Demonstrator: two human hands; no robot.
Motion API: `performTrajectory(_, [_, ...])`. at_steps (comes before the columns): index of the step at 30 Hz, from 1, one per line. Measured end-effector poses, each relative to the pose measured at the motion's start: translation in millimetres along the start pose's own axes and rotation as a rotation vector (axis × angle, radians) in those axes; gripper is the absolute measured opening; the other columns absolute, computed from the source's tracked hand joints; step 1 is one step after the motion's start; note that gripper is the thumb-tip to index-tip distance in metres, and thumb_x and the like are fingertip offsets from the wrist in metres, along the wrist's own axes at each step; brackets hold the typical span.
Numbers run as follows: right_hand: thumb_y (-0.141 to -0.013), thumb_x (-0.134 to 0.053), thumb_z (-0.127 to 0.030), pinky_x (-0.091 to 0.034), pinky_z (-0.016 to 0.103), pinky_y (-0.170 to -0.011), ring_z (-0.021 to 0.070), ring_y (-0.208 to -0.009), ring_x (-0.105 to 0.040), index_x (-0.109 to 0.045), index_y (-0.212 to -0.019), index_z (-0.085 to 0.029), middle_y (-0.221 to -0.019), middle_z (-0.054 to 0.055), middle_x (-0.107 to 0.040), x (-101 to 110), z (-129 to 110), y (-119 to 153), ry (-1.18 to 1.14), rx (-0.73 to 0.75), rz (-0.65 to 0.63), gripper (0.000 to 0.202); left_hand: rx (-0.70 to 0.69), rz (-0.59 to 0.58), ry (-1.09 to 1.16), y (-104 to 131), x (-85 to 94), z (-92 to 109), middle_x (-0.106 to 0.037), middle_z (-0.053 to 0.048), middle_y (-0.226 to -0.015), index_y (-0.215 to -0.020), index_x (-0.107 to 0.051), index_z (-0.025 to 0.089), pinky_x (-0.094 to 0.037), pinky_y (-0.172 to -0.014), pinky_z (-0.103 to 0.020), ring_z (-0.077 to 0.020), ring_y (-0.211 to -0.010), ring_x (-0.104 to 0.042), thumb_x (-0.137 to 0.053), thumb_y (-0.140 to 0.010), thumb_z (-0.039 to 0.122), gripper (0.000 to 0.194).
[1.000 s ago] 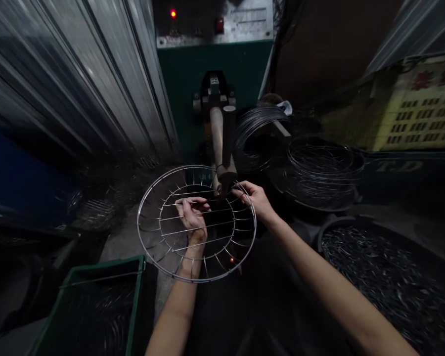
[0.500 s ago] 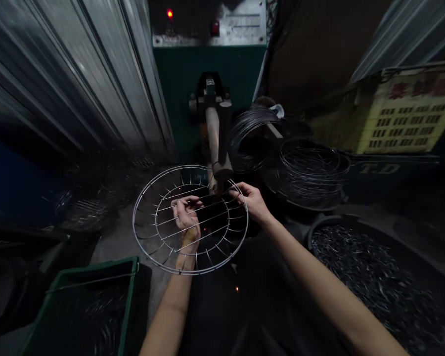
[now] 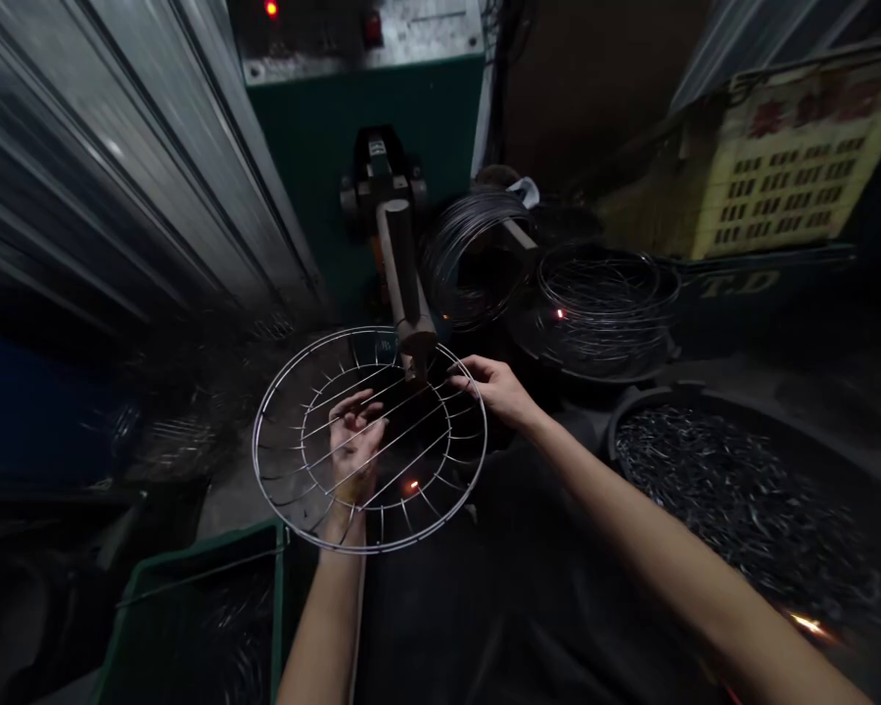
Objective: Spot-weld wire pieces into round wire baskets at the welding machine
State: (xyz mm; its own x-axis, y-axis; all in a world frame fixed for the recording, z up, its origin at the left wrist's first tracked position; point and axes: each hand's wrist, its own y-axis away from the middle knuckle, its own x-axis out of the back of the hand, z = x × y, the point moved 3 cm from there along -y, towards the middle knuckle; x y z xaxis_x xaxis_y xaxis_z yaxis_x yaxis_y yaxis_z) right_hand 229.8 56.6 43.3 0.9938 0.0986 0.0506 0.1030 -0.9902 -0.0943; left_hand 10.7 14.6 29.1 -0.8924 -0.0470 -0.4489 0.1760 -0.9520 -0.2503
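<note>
A round wire rack (image 3: 371,550) with two concentric rings, short spokes and parallel cross wires lies under the upper arm of a spot welder (image 3: 407,294). The welder's tip (image 3: 415,370) meets the rack at its far side. My left hand (image 3: 353,441) is beneath the rack, palm up, its loosely bent fingers apart and seen through the wires. My right hand (image 3: 491,387) is at the rack's far right rim, thumb and fingers pinched together beside the welder tip. What lies in that pinch is too small and dark to make out.
A dark tub (image 3: 621,431) of small bent metal pieces stands at the right. Behind it are wire rings (image 3: 609,294) and a wire coil (image 3: 455,235). A yellow crate (image 3: 785,176) sits far right, a green crate (image 3: 283,568) lower left. Sparks (image 3: 808,624) glow.
The rack has turned a little, so its cross wires slant more steeply. My left fingers have spread further. The right hand stays pinched. Brighter sparks have flown out, and the view has swung right.
</note>
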Motion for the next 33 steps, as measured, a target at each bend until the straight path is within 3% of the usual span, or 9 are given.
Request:
performTrajectory(2, [-0.066,-0.074,-0.042,-0.045,0.028,-0.070,0.0142,-0.076,-0.058,-0.067,-0.089,-0.018,-0.085,0.001,-0.067,3,-1,6,-0.030,-0.007,0.003,0.034,0.102,-0.139,-0.006,-2,6.4,4,-0.056,-0.005,-0.116,-0.109,-0.049,0.027,-0.053,-0.070,-0.022,-0.0118,-0.086,-0.062,-0.079,-0.063,0.017,0.056])
performTrajectory(5, [-0.064,-0.076,-0.041,-0.043,0.026,-0.064,0.0117,-0.068,-0.055,-0.067,-0.087,-0.018,-0.079,0.000,-0.065,-1,-5,11,-0.076,-0.011,0.031,0.034,0.181,-0.212,-0.015,-5,6.0,7,-0.060,-0.003,-0.107,-0.104,-0.048,0.025,-0.053,-0.065,-0.022,-0.0097,-0.073,-0.064,-0.075,-0.070,0.021,0.044])
performTrajectory(7, [-0.063,-0.076,-0.042,-0.041,0.024,-0.059,0.0096,-0.062,-0.051,-0.066,-0.084,-0.017,-0.073,-0.001,-0.062,-5,-8,11,-0.096,-0.008,0.063,0.034,0.193,-0.181,-0.040,-5,0.7,6,-0.063,-0.001,-0.097,-0.098,-0.046,0.023,-0.053,-0.061,-0.021,-0.0089,-0.066,-0.065,-0.069,-0.078,0.025,0.031])
performTrajectory(11, [-0.064,-0.075,-0.045,-0.035,0.023,-0.051,0.0077,-0.055,-0.045,-0.062,-0.079,-0.016,-0.066,-0.003,-0.057,-9,-11,7,-0.083,-0.004,0.112,0.035,0.137,-0.036,-0.063,2,-12.2,4,-0.062,0.003,-0.085,-0.094,-0.042,0.022,-0.053,-0.058,-0.020,-0.0098,-0.064,-0.066,-0.067,-0.079,0.027,0.030])
performTrajectory(14, [-0.060,-0.076,-0.046,-0.032,0.022,-0.049,0.0064,-0.052,-0.041,-0.061,-0.077,-0.016,-0.063,-0.004,-0.054,-12,-11,-4,-0.075,-0.013,0.077,0.037,0.063,0.058,-0.032,9,-19.2,4,-0.061,0.003,-0.088,-0.094,-0.039,0.023,-0.055,-0.062,-0.022,-0.0107,-0.067,-0.068,-0.064,-0.082,0.028,0.029])
performTrajectory(18, [-0.056,-0.078,-0.047,-0.028,0.021,-0.047,0.0050,-0.049,-0.036,-0.061,-0.077,-0.016,-0.060,-0.006,-0.052,-15,-8,-22,-0.106,-0.042,0.026,0.041,0.016,0.100,0.015,9,-22.2,2,-0.060,0.004,-0.087,-0.095,-0.036,0.025,-0.056,-0.067,-0.026,-0.0111,-0.069,-0.068,-0.062,-0.083,0.028,0.029])
performTrajectory(29, [-0.057,-0.078,-0.045,-0.032,0.021,-0.048,0.0057,-0.049,-0.041,-0.064,-0.077,-0.016,-0.061,-0.005,-0.055,-15,-8,-33,-0.102,-0.052,-0.032,0.038,-0.014,0.072,0.036,14,-19.6,-4,-0.061,0.003,-0.092,-0.095,-0.036,0.026,-0.055,-0.075,-0.029,-0.0118,-0.076,-0.068,-0.066,-0.080,0.021,0.034])
performTrajectory(31, [-0.057,-0.078,-0.043,-0.038,0.022,-0.052,0.0078,-0.055,-0.048,-0.065,-0.082,-0.016,-0.067,-0.003,-0.060,-10,-10,-28,-0.114,-0.062,-0.052,0.039,0.034,0.034,0.050,14,-15.0,-1,-0.062,0.001,-0.099,-0.099,-0.040,0.025,-0.053,-0.079,-0.029,-0.0130,-0.082,-0.068,-0.070,-0.076,0.018,0.038])
performTrajectory(33, [-0.059,-0.078,-0.041,-0.042,0.023,-0.056,0.0099,-0.061,-0.054,-0.065,-0.089,-0.016,-0.074,-0.001,-0.064,-4,-11,-19,-0.110,-0.075,-0.064,0.041,0.177,0.005,0.109,13,-7.7,1,-0.062,-0.002,-0.103,-0.106,-0.045,0.025,-0.053,-0.077,-0.027,-0.0132,-0.083,-0.067,-0.071,-0.074,0.019,0.041])
